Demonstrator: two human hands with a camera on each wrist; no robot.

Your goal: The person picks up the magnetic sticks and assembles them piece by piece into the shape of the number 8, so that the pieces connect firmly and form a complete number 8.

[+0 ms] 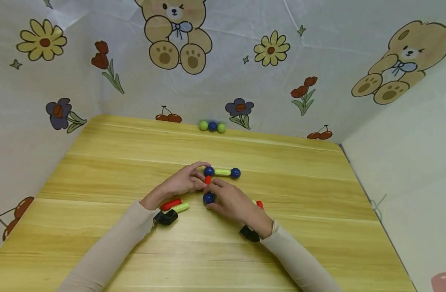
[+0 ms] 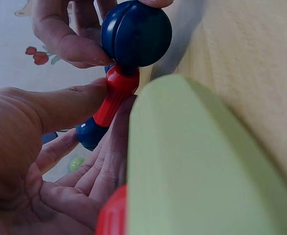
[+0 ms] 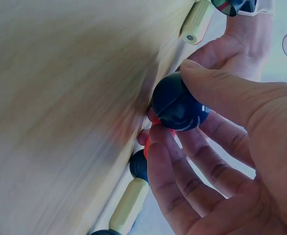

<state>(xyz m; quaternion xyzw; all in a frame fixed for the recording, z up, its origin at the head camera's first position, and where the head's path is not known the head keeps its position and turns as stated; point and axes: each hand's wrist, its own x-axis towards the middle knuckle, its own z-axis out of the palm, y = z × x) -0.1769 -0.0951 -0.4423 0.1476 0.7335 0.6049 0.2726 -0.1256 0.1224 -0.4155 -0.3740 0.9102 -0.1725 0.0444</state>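
Three blue balls and two rods form an L on the table. A red rod (image 2: 118, 94) joins the near blue ball (image 1: 209, 198) to the corner blue ball (image 1: 209, 171). From that corner a yellow-green rod (image 1: 222, 172) runs right to another blue ball (image 1: 235, 173). My left hand (image 1: 186, 180) pinches the red rod between thumb and fingers, one finger reaching the corner ball. My right hand (image 1: 232, 200) grips the near ball (image 3: 178, 102), thumb on one side and fingertips on the other. In the head view, fingers partly cover the red rod.
Beside my left wrist lie a loose red rod (image 1: 171, 204) and a yellow-green rod (image 1: 180, 207). Another red rod (image 1: 259, 204) shows partly behind my right wrist. At the table's back edge sit a blue ball (image 1: 213, 126) and two green balls (image 1: 203, 125), against a printed cloth.
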